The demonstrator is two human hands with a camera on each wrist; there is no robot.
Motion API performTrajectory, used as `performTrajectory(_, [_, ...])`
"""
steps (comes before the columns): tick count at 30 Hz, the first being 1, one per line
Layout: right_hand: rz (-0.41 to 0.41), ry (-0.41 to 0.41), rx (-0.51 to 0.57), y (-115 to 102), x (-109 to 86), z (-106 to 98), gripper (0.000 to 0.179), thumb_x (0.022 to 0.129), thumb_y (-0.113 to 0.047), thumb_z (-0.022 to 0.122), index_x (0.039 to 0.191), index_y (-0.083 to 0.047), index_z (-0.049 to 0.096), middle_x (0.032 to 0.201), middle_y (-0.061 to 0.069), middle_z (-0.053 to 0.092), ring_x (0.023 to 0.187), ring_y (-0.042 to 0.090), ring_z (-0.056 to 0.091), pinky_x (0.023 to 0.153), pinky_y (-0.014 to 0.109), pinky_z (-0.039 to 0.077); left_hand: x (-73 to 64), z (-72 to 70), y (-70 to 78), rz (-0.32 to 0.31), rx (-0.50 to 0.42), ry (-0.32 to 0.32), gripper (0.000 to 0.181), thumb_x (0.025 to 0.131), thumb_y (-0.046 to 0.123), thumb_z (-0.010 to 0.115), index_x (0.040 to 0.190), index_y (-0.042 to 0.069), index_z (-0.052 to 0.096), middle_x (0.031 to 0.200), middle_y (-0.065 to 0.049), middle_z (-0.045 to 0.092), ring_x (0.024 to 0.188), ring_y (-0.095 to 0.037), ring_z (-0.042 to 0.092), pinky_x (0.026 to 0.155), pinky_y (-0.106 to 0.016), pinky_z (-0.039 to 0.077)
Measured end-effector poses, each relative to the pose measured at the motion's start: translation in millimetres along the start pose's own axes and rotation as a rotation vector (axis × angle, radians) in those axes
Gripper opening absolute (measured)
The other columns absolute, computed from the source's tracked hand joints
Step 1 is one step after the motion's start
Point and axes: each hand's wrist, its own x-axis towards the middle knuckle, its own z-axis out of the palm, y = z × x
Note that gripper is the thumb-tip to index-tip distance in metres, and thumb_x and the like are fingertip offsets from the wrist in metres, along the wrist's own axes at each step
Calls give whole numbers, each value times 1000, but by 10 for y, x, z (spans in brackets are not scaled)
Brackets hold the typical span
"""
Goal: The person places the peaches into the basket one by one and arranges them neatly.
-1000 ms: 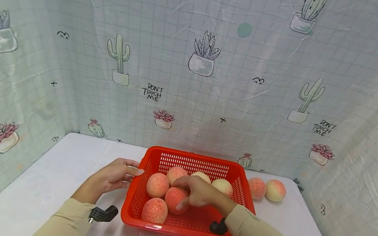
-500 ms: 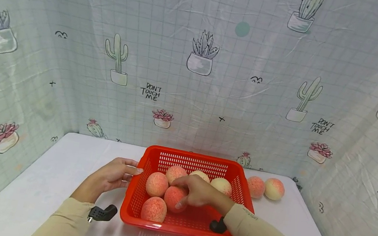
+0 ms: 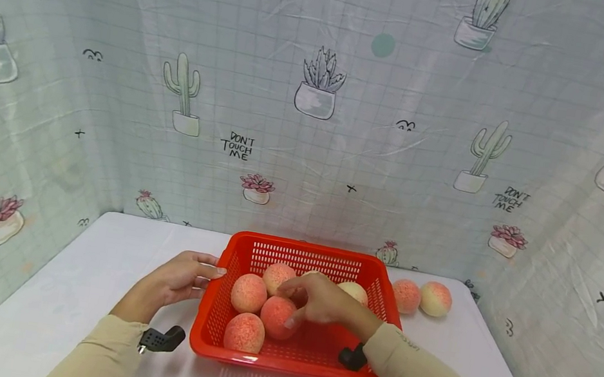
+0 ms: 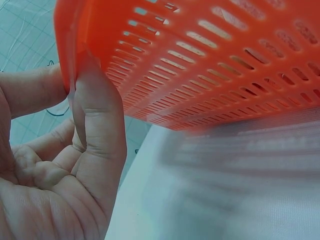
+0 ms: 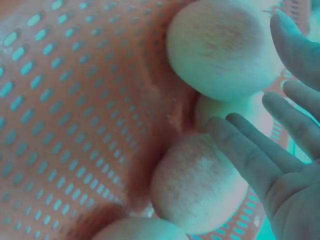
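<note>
In the head view a red plastic basket point(image 3: 304, 369) with slotted walls holds several peaches. My left hand point(image 3: 177, 280) pinches its left rim; the left wrist view shows the thumb point(image 4: 100, 115) on one side of the rim and a finger on the other. My right hand point(image 3: 323, 299) is inside the basket, over the right side of a redder peach point(image 3: 277, 318). Seen from the right wrist, its fingers are extended and spread, and the thumb point(image 5: 295, 47) stands off beside a peach point(image 5: 220, 50). Part of the pale peaches behind the right hand is hidden.
Two more peaches, one pinkish point(image 3: 405, 296) and one yellow and pink point(image 3: 436, 299), lie on the white table point(image 3: 65, 283) just right of the basket. A cactus-print curtain point(image 3: 307, 150) encloses the table at the back and both sides.
The right hand's thumb and fingers have loosened and lifted slightly from the redder peach, which stays in place. The left hand keeps its hold on the rim. The whole view has shifted slightly.
</note>
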Motion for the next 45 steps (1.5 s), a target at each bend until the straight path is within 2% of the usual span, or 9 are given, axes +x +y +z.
performTrajectory(4, [68, 19, 135, -15, -80, -132, 54, 81, -9, 87, 132, -11, 71, 130, 10, 73, 119, 36, 72, 97, 46, 62, -8, 1, -5, 2, 3, -2, 48, 99, 18, 69, 139, -5, 55, 116, -13, 74, 89, -21, 71, 81, -37, 66])
performTrajectory(7, [92, 55, 189, -14, -163, -253, 53, 82, -11, 87, 133, -12, 71, 135, 11, 70, 123, 38, 69, 95, 46, 63, -12, 5, -7, 4, 1, -2, 49, 99, 18, 69, 139, -5, 55, 117, -14, 74, 90, -21, 72, 82, -37, 66])
performTrajectory(15, [80, 173, 148, 154, -417, -565, 49, 84, -14, 87, 131, -17, 73, 139, 11, 69, 126, 36, 68, 98, 46, 62, -19, 24, -7, 1, 2, -11, 51, 99, 19, 70, 140, -5, 54, 121, -15, 73, 91, -21, 71, 82, -36, 66])
performTrajectory(22, [78, 249, 140, 343, -674, -811, 55, 87, -15, 84, 138, -5, 66, 142, 18, 66, 128, 41, 66, 103, 54, 58, -13, 12, -26, 5, -1, -19, 52, 99, 19, 71, 142, -5, 53, 119, -14, 73, 91, -21, 72, 82, -36, 66])
performTrajectory(29, [187, 348, 197, 583, -931, -1037, 58, 88, -18, 82, 142, -7, 64, 144, 21, 63, 129, 44, 64, 98, 51, 61, 4, -1, -32, 8, -12, -44, 52, 100, 18, 69, 142, -5, 52, 117, -12, 74, 91, -20, 73, 82, -35, 66])
performTrajectory(33, [205, 394, 189, 722, -1065, -1125, 60, 90, -17, 80, 144, -3, 60, 145, 25, 62, 130, 47, 63, 96, 51, 62, -5, -4, -21, 7, -21, -46, 53, 100, 18, 69, 143, -6, 51, 118, -13, 74, 91, -20, 73, 82, -35, 66])
performTrajectory(37, [232, 433, 146, 869, -1199, -1171, 60, 92, -18, 78, 146, -1, 57, 146, 26, 60, 129, 48, 63, 96, 50, 62, -13, -4, -11, 7, -31, -45, 52, 99, 17, 70, 142, -6, 51, 119, -14, 74, 91, -20, 73, 82, -35, 66])
performTrajectory(45, [313, 494, 145, 1155, -1371, -1176, 63, 95, -18, 76, 148, 4, 52, 151, 29, 54, 136, 51, 56, 102, 55, 58, -11, 5, -8, 2, -34, -44, 51, 99, 18, 70, 141, -5, 52, 117, -12, 74, 91, -20, 73, 83, -36, 66])
